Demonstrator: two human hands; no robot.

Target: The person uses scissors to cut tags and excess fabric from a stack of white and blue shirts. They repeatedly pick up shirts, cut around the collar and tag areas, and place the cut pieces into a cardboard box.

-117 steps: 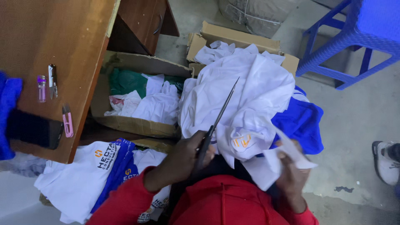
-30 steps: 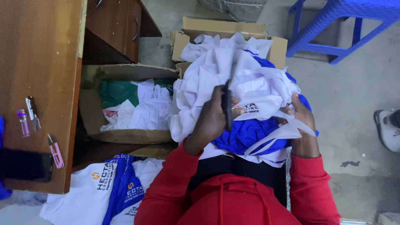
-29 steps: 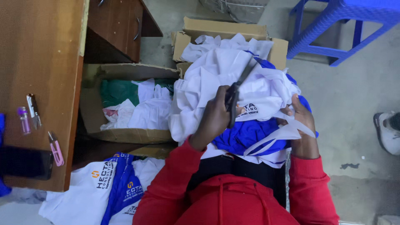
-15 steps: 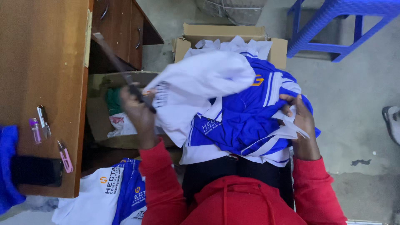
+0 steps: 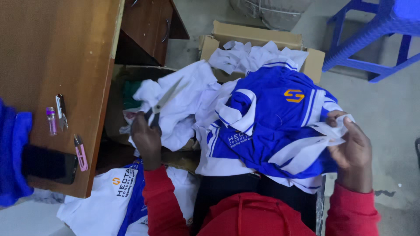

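Note:
My left hand [image 5: 146,137] grips a pair of scissors [image 5: 162,105] whose blades point up and to the right, over a white garment [image 5: 183,105] draped toward the left box. My right hand [image 5: 350,146] pinches white fabric strips [image 5: 326,131] at the edge of a blue and white shirt [image 5: 271,122] spread across my lap. The shirt bears an orange emblem. Red sleeves cover both my arms.
A wooden desk [image 5: 52,57] at left carries a black phone [image 5: 48,164], a pink thread snipper [image 5: 81,153], a small vial [image 5: 51,121] and a blue cloth [image 5: 13,157]. Cardboard boxes [image 5: 262,37] hold white clothes ahead. A blue plastic stool [image 5: 376,35] stands at right. More shirts [image 5: 109,201] lie below the desk.
My left hand has swung the scissors and the white garment leftward off my lap toward the left box. The blue shirt is now uncovered. My right hand stayed on the strips.

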